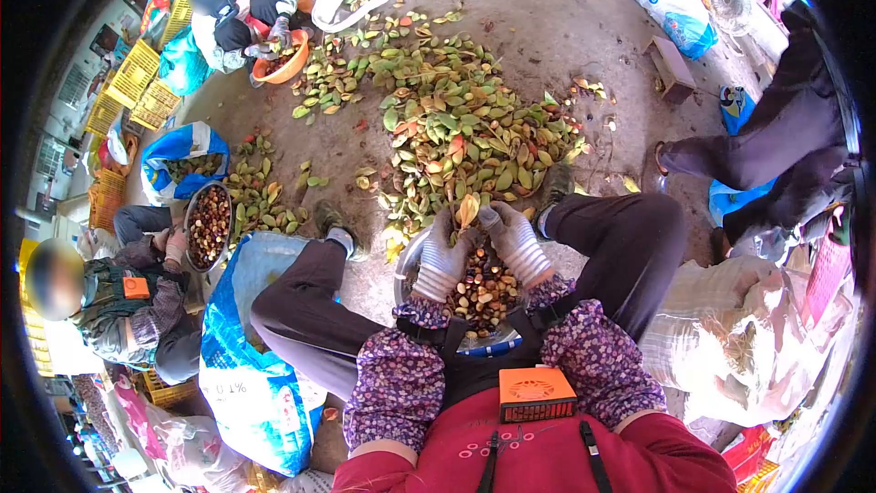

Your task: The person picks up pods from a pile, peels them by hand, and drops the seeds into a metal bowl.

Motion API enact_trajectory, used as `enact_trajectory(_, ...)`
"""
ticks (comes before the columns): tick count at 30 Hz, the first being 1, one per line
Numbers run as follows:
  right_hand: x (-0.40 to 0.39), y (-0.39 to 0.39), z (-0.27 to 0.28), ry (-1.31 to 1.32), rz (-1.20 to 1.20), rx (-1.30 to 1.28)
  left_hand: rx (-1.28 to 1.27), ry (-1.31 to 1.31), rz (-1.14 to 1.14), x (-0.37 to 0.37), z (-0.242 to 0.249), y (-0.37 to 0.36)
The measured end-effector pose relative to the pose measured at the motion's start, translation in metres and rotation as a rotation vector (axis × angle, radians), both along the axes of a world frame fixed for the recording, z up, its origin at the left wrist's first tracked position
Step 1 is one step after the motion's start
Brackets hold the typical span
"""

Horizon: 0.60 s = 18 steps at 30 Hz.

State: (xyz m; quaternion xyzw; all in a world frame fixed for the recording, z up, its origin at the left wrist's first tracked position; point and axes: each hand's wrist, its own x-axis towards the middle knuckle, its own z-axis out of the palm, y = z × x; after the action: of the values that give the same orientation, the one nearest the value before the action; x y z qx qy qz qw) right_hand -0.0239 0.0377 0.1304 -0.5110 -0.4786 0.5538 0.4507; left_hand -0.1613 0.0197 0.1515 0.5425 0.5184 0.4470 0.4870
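Observation:
Both my hands wear pale striped work gloves and meet above a metal bowl (402, 267) between my knees. My left hand (443, 260) is closed, its fingers at a yellow-brown pod (468, 210). From the other side my right hand (515, 242) pinches the same pod, though the exact contact is partly hidden. Brown and tan nuts (479, 301) lie in the bowl under my wrists. Just past my fingertips spreads a large heap of green and brown pods (474, 128) on the floor.
A blue-and-white sack (255, 383) stands by my left leg, a large woven sack (703, 329) to my right. One co-worker (137, 301) sits left beside a bowl of nuts (209, 224); another (239, 14) works at an orange basin (283, 62). A wooden stool (671, 68) stands far right.

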Motion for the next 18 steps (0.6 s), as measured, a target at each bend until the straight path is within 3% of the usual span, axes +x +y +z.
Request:
enact_trajectory(2,-0.003,0.001,-0.018,-0.091,-0.012,0.208,0.065,0.025,0.015,-0.002,0.000,-0.003)
enact_trajectory(5,-0.002,-0.003,-0.023,-0.323,-0.007,0.222,0.115,0.120,0.075,-0.002,-0.002,-0.004)
enact_trajectory(9,-0.012,-0.007,-0.016,-0.388,0.049,0.173,0.060,0.149,0.209,-0.010,-0.023,-0.002)
enact_trajectory(12,-0.017,-0.009,-0.030,-0.380,0.005,0.218,0.050,0.027,0.322,-0.015,-0.036,0.006)
enact_trajectory(16,-0.014,-0.015,-0.025,-0.393,0.013,0.378,-0.023,-0.148,0.269,-0.025,-0.036,0.015)
enact_trajectory(18,-0.015,-0.014,-0.024,-0.357,0.041,0.405,-0.095,-0.355,0.311,-0.029,-0.044,0.019)
